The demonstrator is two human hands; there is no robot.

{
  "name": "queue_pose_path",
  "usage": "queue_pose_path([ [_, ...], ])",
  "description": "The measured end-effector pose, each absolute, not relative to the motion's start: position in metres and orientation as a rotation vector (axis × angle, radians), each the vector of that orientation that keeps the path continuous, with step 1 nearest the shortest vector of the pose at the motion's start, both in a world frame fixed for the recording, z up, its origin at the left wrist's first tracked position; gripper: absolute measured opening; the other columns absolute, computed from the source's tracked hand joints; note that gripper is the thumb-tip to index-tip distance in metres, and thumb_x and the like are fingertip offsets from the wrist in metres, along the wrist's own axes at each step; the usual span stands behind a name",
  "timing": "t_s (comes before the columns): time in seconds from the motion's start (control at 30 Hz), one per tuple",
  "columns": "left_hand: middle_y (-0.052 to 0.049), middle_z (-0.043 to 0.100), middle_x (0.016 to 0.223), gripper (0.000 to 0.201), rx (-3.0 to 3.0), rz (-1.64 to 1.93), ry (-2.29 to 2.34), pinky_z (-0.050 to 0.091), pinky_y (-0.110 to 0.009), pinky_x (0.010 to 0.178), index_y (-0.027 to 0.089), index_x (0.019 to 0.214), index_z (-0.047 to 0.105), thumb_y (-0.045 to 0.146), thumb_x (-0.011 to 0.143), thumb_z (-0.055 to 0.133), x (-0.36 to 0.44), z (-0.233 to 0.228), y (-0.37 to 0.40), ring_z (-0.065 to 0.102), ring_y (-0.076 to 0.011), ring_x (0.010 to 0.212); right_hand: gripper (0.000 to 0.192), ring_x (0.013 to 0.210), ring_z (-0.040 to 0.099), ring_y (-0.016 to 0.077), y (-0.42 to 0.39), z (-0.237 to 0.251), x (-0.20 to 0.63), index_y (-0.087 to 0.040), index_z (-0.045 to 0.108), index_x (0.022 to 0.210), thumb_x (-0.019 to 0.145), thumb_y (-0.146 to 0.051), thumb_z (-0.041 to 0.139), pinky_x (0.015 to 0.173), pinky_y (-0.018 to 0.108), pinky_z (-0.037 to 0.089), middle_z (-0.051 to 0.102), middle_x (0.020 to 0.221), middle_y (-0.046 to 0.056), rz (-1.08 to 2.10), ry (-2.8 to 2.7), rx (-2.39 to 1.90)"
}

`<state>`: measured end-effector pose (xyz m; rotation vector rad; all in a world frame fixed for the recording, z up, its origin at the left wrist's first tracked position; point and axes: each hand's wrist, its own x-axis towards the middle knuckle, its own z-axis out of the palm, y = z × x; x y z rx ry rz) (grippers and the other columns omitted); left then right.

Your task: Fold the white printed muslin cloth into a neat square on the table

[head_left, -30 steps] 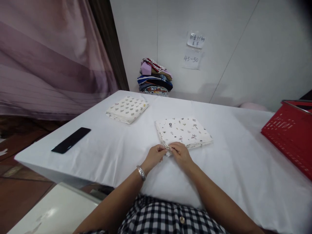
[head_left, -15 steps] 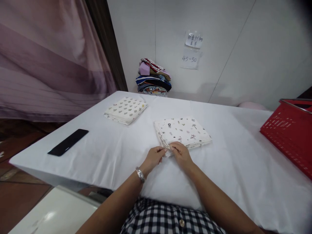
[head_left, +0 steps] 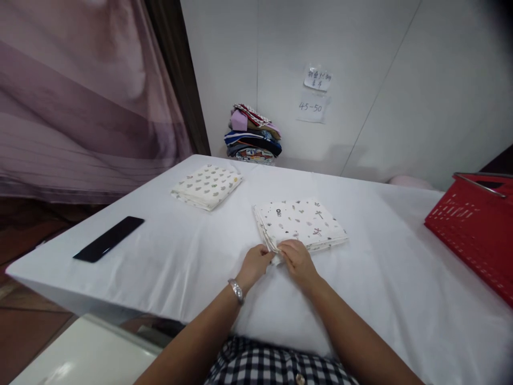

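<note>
Nearest the camera, the left hand point(head_left: 256, 263) and right hand point(head_left: 295, 258) meet at the near corner of a folded printed cloth point(head_left: 301, 223), the fingers of both pinched on its layered edge. That cloth lies flat on the white worktop point(head_left: 180, 251) right in front of the person, already folded into a tidy square, so only the corner seems left to settle. Further left sits a black phone point(head_left: 108, 246); beyond it a second folded cloth point(head_left: 207, 185) lies finished. A red basket point(head_left: 473, 230) stands at right, and a stack of clothes point(head_left: 252, 133) rests against the wall.
</note>
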<state>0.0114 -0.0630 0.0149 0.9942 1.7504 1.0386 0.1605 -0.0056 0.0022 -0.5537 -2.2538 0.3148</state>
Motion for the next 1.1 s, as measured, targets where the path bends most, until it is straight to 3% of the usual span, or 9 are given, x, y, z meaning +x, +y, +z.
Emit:
queue_pose_path([
  [0.3, 0.008, 0.040, 0.040, 0.016, 0.927, 1.021, 1.681, 0.027, -0.020, 0.040, 0.018, 0.058, 0.046, 0.023, 0.071, 0.054, 0.010, 0.018, -0.064, 0.035, -0.0068, 0.037, 0.025, 0.098, 0.056, 0.0230, -0.008, 0.001, 0.160, -0.020, 0.056, 0.111, 0.089, -0.030, 0.049, 0.085, 0.040, 0.046, 0.063, 0.104, 0.010, 0.332, -2.369, -0.527],
  [0.57, 0.007, 0.041, 0.038, 0.017, 0.980, 0.978, 1.705, 0.025, -0.020, 0.038, 0.018, 0.056, 0.046, 0.026, 0.071, 0.053, 0.010, 0.019, -0.067, 0.035, -0.0076, 0.037, 0.024, 0.095, 0.056, 0.0222, -0.011, 0.001, 0.161, -0.018, 0.057, 0.107, 0.091, -0.019, 0.039, 0.081, 0.039, 0.047, 0.063, 0.101, 0.010, 0.264, -2.280, -0.605],
  [0.8, 0.007, 0.039, 0.037, 0.020, 0.960, 0.999, 1.655, 0.024, -0.020, 0.038, 0.018, 0.053, 0.044, 0.025, 0.069, 0.052, 0.009, 0.018, -0.066, 0.033, -0.0064, 0.036, 0.033, 0.104, 0.052, 0.0253, -0.014, -0.002, 0.164, -0.015, 0.052, 0.117, 0.087, -0.028, 0.051, 0.090, 0.044, 0.044, 0.060, 0.112, 0.014, 0.200, -2.454, -0.538],
  [1.1, 0.007, 0.042, 0.043, 0.022, 0.899, 1.111, 1.450, 0.024, -0.020, 0.038, 0.017, 0.054, 0.043, 0.028, 0.072, 0.051, 0.005, 0.011, -0.066, 0.035, -0.0049, 0.036, 0.037, 0.107, 0.051, 0.0262, -0.015, -0.007, 0.163, -0.018, 0.050, 0.121, 0.085, -0.024, 0.050, 0.091, 0.045, 0.042, 0.058, 0.116, 0.013, 0.204, -2.448, -0.614],
])
